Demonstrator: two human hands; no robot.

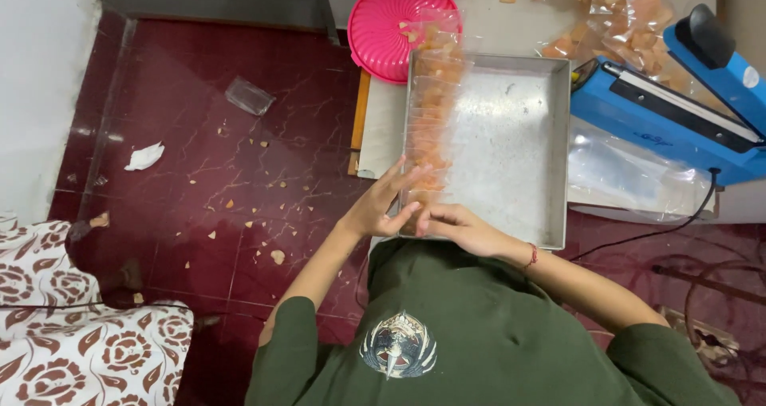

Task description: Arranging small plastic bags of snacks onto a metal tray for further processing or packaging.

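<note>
Left hand (381, 203): fingers spread and extended, tips resting on the near end of a row of clear snack packets (431, 111); open, gripping nothing firmly. Right hand (456, 224): fingers curled loosely together at the same near end of the row, touching the nearest packet; whether it pinches the film cannot be told. Clear snack packets: small transparent bags of orange-brown chips, laid overlapping in a line along the left wall of a metal tray (519, 143). Judged light, soft-walled and slippery; contents brittle and likely to crush under pressure. Best taken by the film edge or flat between the fingers, not squeezed across the middle. Metal tray: shallow, rectangular, on the bench (383, 135), otherwise bare. Pink round lid or basket (395, 27): beyond the tray's far left corner. Blue heat sealer (686, 103): just right of the tray, loose clear bags (630, 175) beneath it. Further filled bags (614, 15): far side of bench. Floor (223, 151): dark red tile, scattered crumbs.
</note>
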